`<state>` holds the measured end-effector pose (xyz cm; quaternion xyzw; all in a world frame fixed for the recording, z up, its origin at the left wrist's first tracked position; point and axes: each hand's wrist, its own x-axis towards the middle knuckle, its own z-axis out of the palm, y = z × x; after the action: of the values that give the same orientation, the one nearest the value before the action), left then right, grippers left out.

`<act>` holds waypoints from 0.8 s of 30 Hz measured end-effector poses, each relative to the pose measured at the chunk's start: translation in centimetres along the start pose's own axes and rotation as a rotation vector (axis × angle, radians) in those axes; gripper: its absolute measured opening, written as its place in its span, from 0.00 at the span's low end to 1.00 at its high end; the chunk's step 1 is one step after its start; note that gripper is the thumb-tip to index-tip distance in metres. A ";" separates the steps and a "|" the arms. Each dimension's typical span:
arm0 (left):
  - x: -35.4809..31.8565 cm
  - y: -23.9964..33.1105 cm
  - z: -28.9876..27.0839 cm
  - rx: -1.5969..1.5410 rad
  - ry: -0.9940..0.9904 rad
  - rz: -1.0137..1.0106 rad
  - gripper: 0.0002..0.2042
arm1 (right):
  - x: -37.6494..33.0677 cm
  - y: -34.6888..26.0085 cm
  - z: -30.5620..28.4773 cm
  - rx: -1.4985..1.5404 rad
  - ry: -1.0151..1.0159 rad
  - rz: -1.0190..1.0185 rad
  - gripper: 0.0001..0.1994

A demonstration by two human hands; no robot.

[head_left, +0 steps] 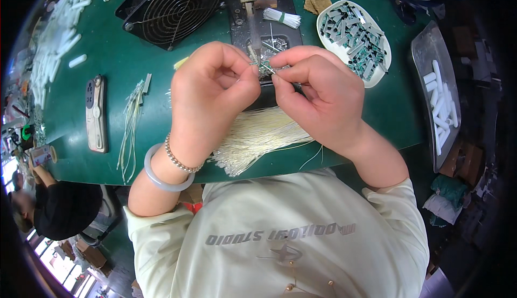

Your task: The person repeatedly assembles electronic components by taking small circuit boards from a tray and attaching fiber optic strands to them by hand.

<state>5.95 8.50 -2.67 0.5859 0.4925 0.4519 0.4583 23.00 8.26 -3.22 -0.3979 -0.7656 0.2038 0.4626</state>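
Note:
Both of my hands meet beneath the tip of a soldering iron (257, 42) that points downward in a stand. My left hand (212, 80) is closed in a pinch close to the tip; what its fingers hold is too small to make out. In a pinch of thumb and forefinger, my right hand (323, 85) holds a thin, pale strip-like part (267, 68), its end at the iron tip. Below the tip, a dark tray (293, 40) contains small metallic bits. A bundle of pale yellow wires (258, 139) lies under my wrists.
A black fan (175, 10) stands at the far left. White tubes (59, 47) are heaped left, and more fill a metal tray (436, 34) at right. A white bowl (386, 58) holds small circuit boards. Wired parts (132, 115) lie near a utility knife (97, 115). Another person sits lower left.

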 end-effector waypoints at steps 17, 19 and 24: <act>0.2 0.9 -0.3 -0.047 -0.006 -0.028 0.05 | 0.3 -0.1 0.0 -0.026 0.046 -0.071 0.06; 0.3 1.0 -0.3 -0.039 -0.011 -0.046 0.05 | 0.4 -0.2 0.0 -0.022 0.035 -0.066 0.06; 0.1 0.6 -0.7 0.069 -0.080 -0.094 0.05 | 0.5 0.4 -1.1 0.068 -0.063 0.045 0.07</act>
<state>5.34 8.62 -1.96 0.5952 0.5160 0.3887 0.4780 23.97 8.85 -2.70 -0.3922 -0.7633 0.2527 0.4469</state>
